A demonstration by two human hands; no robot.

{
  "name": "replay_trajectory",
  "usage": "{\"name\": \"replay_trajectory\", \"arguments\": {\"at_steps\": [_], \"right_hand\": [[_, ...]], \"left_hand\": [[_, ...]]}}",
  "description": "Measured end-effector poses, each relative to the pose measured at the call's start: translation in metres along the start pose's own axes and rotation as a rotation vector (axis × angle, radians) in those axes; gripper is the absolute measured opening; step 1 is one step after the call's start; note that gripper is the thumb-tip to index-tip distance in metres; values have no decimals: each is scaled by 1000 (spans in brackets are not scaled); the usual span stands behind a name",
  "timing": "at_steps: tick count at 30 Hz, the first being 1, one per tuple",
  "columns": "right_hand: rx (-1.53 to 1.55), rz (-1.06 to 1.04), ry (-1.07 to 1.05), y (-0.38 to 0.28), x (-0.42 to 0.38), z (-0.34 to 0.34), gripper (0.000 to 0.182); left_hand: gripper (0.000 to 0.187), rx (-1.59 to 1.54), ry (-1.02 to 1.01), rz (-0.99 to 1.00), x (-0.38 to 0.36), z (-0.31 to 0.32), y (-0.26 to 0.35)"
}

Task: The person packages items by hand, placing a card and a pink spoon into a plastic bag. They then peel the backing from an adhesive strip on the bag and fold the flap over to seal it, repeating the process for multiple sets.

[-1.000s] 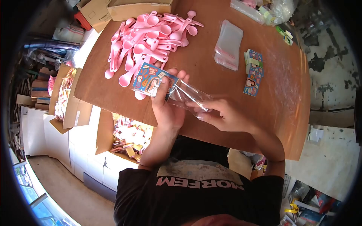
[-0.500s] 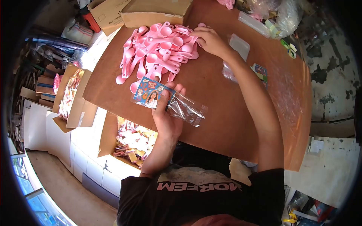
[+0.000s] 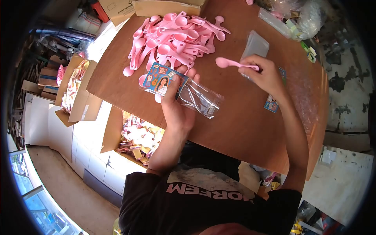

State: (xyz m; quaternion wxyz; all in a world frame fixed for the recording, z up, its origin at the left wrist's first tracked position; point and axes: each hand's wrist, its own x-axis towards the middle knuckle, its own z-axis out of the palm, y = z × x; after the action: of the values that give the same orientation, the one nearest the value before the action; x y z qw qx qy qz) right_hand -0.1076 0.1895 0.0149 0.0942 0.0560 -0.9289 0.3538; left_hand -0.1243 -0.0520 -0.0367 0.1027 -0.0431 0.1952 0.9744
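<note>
In my left hand [image 3: 176, 92] I grip a clear plastic packet [image 3: 199, 98] with a printed blue card [image 3: 161, 79] at its far end, the thumb lying across the card. My right hand [image 3: 263, 72] pinches one pink measuring spoon [image 3: 226, 63] by its handle, bowl pointing left, above the table. Beyond my left hand lies a heap of pink measuring spoons [image 3: 172, 39]. Under my right hand sits a stack of clear plastic sleeves [image 3: 256, 45], partly covered by the hand. More blue printed cards [image 3: 271, 103] lie by my right forearm, which hides some of them.
Cardboard boxes [image 3: 168, 8] stand at the table's far edge. Two open cartons of small packets [image 3: 137, 137] are on the left, below the brown table [image 3: 223, 141]. Green-handled scissors [image 3: 310, 53] and crumpled plastic bags [image 3: 303, 19] lie at the far right.
My right hand has come away from the heap toward the right with a pink measuring spoon in it. My left hand still holds the packet. The view has shifted slightly.
</note>
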Motion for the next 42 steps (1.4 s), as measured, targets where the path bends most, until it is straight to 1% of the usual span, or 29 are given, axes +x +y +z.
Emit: {"name": "replay_trajectory", "arguments": {"at_steps": [1,3,5,7,9,11,12,13,15,16,17,19,20,21,22,23,25,28,32,34,38,40,41,42], "right_hand": [[85,65,56,-10,-19,-2,15],[252,181,74,-23,-60,-5,18],[434,361,108,-38,-100,-3,18],[592,400,165,-52,-129,1,17],[621,406,172,-61,-153,4,16],[512,342,386,-72,-166,15,19],[398,234,425,-67,-172,19,19],[398,235,431,-61,-176,23,19],[203,64,494,-54,-182,29,19],[237,48,511,-56,-182,33,19],[239,49,517,-57,-182,37,19],[397,205,553,-58,-184,48,23],[398,205,559,-56,-183,52,23],[472,173,568,-54,-180,56,23],[546,140,576,-53,-178,58,24],[546,140,580,-53,-177,59,24],[558,199,596,-55,-176,61,25],[624,191,641,-51,-174,66,25],[553,223,674,-45,-178,72,25],[656,184,644,-50,-178,73,26],[596,185,686,-57,-170,77,27],[771,301,725,-60,-168,79,25],[771,301,723,-60,-167,82,25],[880,269,781,-60,-167,86,22]], "left_hand": [[41,-3,-3,-5,1,1,-3],[40,-17,-12,-6,2,2,-9],[39,4,1,-31,0,6,-14],[37,32,13,-65,-2,8,-20],[33,-4,10,-84,-2,9,-27],[31,-12,-16,-114,-4,11,-31],[30,-4,-10,-121,-5,14,-34],[30,6,-3,-126,-7,15,-35],[33,-12,-19,-144,-8,14,-40],[37,3,-30,-139,-11,16,-42],[42,19,-41,-135,-15,17,-45],[39,43,-52,-151,-23,24,-51],[38,63,-59,-163,-26,27,-53],[38,65,-63,-165,-29,29,-56],[43,75,-80,-180,-31,29,-59],[50,84,-95,-194,-33,30,-61],[51,89,-101,-203,-38,31,-65],[53,134,-118,-204,-40,30,-69],[53,89,-130,-192,-42,32,-68],[55,145,-175,-168,-42,31,-70],[61,187,-190,-140,-45,28,-75],[60,210,-186,-143,-47,29,-75],[60,236,-180,-145,-48,29,-74],[60,237,-178,-145,-48,29,-74]]}}
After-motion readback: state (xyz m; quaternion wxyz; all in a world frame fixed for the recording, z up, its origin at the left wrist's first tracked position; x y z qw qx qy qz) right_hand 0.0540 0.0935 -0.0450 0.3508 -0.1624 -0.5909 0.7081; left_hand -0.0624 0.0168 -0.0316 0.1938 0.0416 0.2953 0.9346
